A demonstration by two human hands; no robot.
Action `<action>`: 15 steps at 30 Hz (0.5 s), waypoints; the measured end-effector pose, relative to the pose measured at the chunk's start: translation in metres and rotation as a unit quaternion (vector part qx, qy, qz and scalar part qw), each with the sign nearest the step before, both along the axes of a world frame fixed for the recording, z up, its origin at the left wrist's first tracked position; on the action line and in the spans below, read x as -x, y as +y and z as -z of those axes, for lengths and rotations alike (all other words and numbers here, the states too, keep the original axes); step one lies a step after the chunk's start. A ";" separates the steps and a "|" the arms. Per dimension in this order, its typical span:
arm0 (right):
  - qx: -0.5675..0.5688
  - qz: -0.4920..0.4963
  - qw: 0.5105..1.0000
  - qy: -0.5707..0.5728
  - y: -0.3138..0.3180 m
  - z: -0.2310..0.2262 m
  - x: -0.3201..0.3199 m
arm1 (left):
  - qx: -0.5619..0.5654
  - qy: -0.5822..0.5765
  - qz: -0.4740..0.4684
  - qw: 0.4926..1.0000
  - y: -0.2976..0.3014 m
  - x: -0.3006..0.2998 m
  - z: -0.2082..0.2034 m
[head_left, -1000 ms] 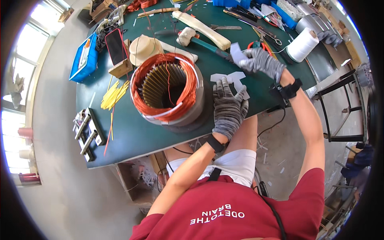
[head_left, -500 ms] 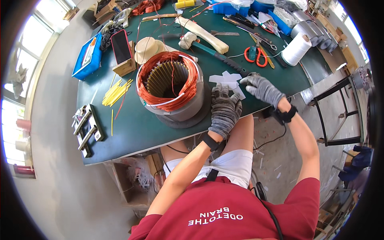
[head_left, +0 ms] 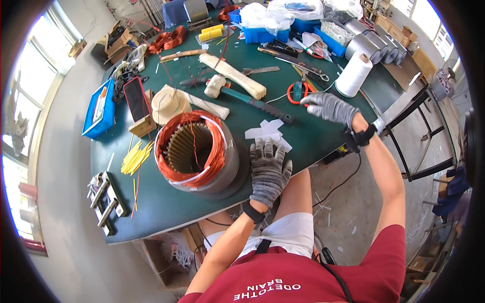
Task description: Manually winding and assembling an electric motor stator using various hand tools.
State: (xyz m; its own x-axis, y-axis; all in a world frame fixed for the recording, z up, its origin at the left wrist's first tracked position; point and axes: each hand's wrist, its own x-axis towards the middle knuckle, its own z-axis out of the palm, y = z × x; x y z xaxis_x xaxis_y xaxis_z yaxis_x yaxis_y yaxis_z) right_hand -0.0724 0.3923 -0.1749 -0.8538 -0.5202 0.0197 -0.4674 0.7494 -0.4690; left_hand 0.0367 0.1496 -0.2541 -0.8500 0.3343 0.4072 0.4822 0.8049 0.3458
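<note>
My left hand [head_left: 270,170], in a grey striped glove, lies at the table's front edge with its fingers stretched out. Its fingertips touch or nearly touch several white paper pieces [head_left: 267,132]. Reaching over the table on the right is my right hand [head_left: 331,108], gloved alike. Its extended fingertips are at the orange handles of a pair of scissors [head_left: 297,94]; no grip on them shows. To the left of my left hand stands a motor stator [head_left: 227,156] with copper wire windings [head_left: 218,151] around its ribbed opening.
A mallet [head_left: 242,97] lies beyond the papers. A white thread spool [head_left: 354,76] stands past the scissors. Yellow strips [head_left: 136,157], a phone [head_left: 136,98] on a wooden block and a blue tray [head_left: 99,111] are at left. A metal frame [head_left: 423,126] stands off the table's right side.
My right hand has moved away from the papers, forward to the scissors' handles. My left hand stays by the papers, its fingers a little more spread. The whole view has shifted.
</note>
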 end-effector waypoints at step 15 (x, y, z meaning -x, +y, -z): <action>-0.039 0.134 0.977 0.158 0.096 0.143 0.314 | 0.053 -0.040 0.045 0.997 0.008 -0.005 -0.013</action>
State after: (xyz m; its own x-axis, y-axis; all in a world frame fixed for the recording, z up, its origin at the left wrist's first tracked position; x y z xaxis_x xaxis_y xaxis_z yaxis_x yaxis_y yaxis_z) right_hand -0.3868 0.4885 -0.3180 -0.9173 -0.2887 0.2743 -0.3615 0.8927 -0.2692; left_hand 0.0420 0.1577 -0.2408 -0.8429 0.4484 0.2976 0.5286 0.7935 0.3015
